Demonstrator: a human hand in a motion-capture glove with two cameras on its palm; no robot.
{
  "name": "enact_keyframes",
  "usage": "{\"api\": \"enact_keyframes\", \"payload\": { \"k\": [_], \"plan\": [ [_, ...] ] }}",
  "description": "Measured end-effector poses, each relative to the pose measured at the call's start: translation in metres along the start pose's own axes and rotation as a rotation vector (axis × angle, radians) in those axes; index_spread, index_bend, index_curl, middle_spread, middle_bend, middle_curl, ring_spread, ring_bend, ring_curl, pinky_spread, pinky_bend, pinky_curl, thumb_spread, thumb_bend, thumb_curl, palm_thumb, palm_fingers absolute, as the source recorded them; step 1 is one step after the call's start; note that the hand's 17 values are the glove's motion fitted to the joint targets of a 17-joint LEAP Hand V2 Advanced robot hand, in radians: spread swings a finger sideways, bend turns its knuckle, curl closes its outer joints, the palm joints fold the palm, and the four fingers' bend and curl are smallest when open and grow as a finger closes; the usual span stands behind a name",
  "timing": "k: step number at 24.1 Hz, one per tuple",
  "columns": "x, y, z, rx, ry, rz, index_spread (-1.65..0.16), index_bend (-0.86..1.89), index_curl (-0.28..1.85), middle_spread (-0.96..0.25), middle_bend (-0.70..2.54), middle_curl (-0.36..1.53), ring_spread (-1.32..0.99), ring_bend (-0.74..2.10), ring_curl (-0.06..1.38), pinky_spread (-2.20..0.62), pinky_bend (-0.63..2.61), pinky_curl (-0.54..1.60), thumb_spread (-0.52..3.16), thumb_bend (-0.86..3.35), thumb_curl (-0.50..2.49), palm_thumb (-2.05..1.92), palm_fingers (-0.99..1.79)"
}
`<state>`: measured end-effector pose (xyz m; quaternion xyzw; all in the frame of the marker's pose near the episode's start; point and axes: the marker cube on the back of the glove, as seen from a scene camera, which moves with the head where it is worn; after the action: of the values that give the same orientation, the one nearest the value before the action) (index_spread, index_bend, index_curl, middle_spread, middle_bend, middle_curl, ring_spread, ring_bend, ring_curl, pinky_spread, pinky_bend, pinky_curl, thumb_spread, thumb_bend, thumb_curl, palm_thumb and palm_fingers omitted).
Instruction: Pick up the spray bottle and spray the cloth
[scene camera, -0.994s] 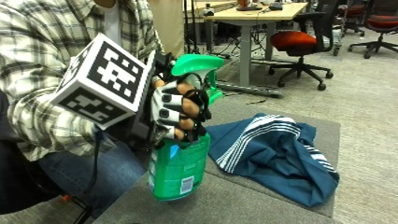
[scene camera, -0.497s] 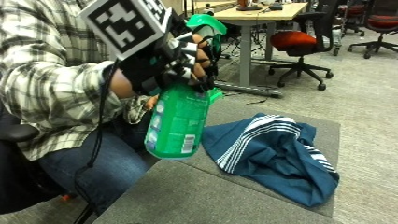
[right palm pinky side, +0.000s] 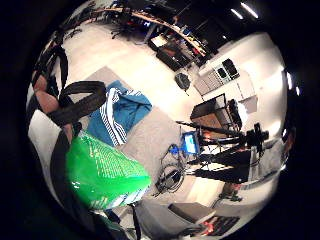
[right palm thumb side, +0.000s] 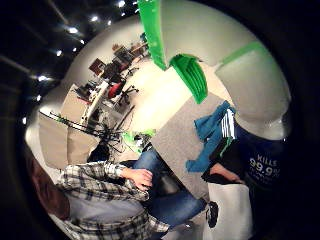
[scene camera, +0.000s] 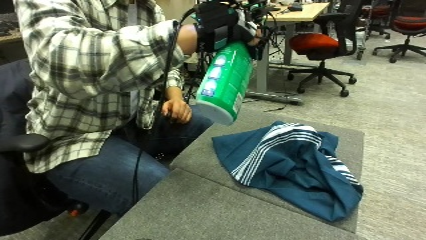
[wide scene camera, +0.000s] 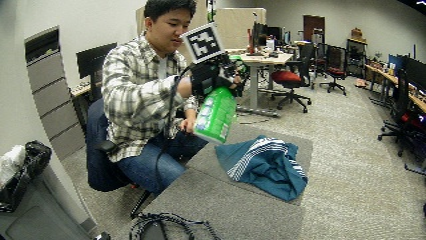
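Observation:
My gloved right hand (scene camera: 223, 22) grips the neck of a green spray bottle (scene camera: 224, 82) and holds it high and tilted, base toward my lap, well above the table. The same hand (wide scene camera: 212, 75) and bottle (wide scene camera: 214, 115) show in the wide outside view. A blue cloth with white stripes (scene camera: 289, 162) lies crumpled on the grey table (scene camera: 200, 210), to the right of and below the bottle. In the palm views the bottle's green body (right palm pinky side: 102, 172) and its green trigger (right palm thumb side: 190, 75) sit close to my palm, with the cloth (right palm pinky side: 117, 112) (right palm thumb side: 215, 132) on the table beyond. My bare left hand (scene camera: 176, 110) rests near my lap.
The table (wide scene camera: 226, 200) is made of two grey sections with a seam between them. Cables (wide scene camera: 166, 225) lie at its near end. Office chairs, one with a red seat (scene camera: 323, 42), and a desk (scene camera: 293, 15) stand behind on the carpet.
My hand has raised the bottle from low over the table's edge to shoulder height and tipped it, so its base now swings out toward my lap. The cloth has stayed put.

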<state>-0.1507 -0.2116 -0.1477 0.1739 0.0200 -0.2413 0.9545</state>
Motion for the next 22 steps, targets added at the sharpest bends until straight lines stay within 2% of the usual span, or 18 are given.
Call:
{"api": "enact_keyframes", "payload": {
  "k": [2,5,9,15,22],
  "plan": [
    [-0.01,-0.018,0.008,-0.051,0.091,-0.018,-0.25,0.1,0.25,-0.15,0.32,0.49,-0.15,0.51,0.43,-0.14,0.66,0.37,0.53,-0.03,0.65,1.03,1.11],
    [-0.011,-0.034,0.026,-0.143,0.267,-0.144,-0.25,0.1,0.25,-0.15,0.31,0.49,-0.16,0.52,0.43,-0.14,0.65,0.37,0.52,-0.03,0.66,1.02,1.11],
    [-0.011,-0.046,0.056,-0.255,0.337,-0.266,-0.25,0.1,0.25,-0.15,0.32,0.5,-0.16,0.51,0.44,-0.14,0.65,0.36,0.52,-0.03,0.67,1.02,1.12],
    [-0.037,-0.059,0.103,-0.419,0.432,-0.192,-0.25,0.1,0.25,-0.15,0.31,0.5,-0.16,0.52,0.44,-0.14,0.65,0.36,0.51,-0.03,0.68,1.01,1.12],
    [-0.059,-0.053,0.136,-0.582,0.623,-0.282,-0.25,0.1,0.25,-0.15,0.31,0.51,-0.16,0.52,0.44,-0.14,0.65,0.36,0.51,-0.03,0.69,1.0,1.12]
  ]
}}
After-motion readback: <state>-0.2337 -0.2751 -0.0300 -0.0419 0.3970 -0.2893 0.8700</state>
